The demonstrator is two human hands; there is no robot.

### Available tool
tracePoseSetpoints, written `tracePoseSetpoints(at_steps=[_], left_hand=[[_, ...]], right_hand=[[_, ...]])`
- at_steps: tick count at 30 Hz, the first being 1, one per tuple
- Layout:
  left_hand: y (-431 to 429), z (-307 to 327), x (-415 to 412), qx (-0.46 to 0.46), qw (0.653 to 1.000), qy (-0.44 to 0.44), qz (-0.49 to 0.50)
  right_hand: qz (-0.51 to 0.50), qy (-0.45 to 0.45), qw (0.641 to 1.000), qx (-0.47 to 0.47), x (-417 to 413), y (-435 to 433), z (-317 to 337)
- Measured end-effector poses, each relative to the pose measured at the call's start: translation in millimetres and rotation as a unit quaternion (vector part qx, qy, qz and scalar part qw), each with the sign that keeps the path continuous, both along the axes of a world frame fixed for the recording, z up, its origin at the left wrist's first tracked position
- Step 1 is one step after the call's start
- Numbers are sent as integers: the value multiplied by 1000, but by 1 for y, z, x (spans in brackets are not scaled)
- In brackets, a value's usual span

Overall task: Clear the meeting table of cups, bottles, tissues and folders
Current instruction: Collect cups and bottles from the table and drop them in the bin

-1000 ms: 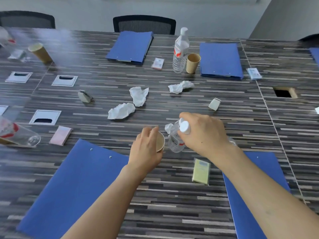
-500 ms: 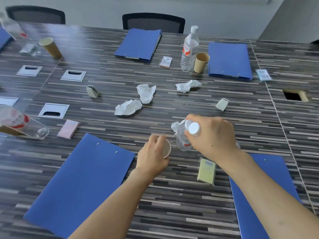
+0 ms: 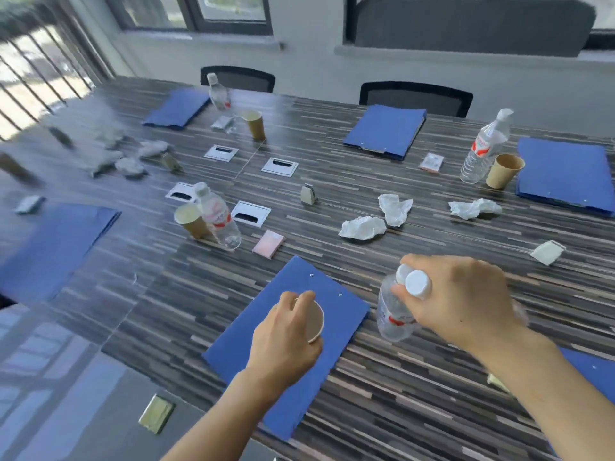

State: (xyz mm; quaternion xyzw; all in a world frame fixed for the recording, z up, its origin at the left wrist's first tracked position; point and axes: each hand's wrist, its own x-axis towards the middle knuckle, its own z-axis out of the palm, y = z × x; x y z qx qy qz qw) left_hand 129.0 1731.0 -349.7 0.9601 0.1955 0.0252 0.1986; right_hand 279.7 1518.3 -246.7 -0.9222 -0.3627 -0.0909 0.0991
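Note:
My left hand point(image 3: 283, 341) grips a brown paper cup point(image 3: 315, 322) above a blue folder point(image 3: 289, 347) at the table's near edge. A clear water bottle point(image 3: 394, 314) with a white cap is held near its neck by my right hand point(image 3: 462, 301), lifted off the table. Further off stand another cup point(image 3: 191, 221) beside a bottle point(image 3: 218, 217) on the left, a cup point(image 3: 504, 171) and bottle point(image 3: 482, 148) at the right, and a cup point(image 3: 254, 124) and bottle point(image 3: 218, 94) at the back. Crumpled tissues point(image 3: 362, 227) point(image 3: 394, 207) point(image 3: 472, 207) lie mid-table.
Blue folders point(image 3: 386, 131) point(image 3: 565, 174) point(image 3: 176, 108) point(image 3: 50, 247) lie around the striped table point(image 3: 382, 387). Small card packs point(image 3: 269, 243) point(image 3: 431, 162), cable ports point(image 3: 251, 212) and more tissues point(image 3: 129, 166) are scattered. Two black chairs point(image 3: 416, 96) stand behind the far edge.
The view has swung left and up, bringing the table's left half and the windows into sight. Both hands have moved left with the cup and bottle, now over the near folder.

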Motion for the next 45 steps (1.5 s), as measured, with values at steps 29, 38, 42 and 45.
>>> tracePoseSetpoints(at_steps=[29,38,42,45], left_hand=[[369,70,-52,-13,990,-109,92],[417,52,47,-13,996,-64,58],[431,35,74,-15,998,-37,38],[441,18,88,-12,1000,-12,14]], right_hand=[[24,118,982,-144,-84,354,43],[19,178,977,-112,-30,425,45],[15,206,972,-114,-14,450,36],[0,230,966,-119,-4,466,27]])
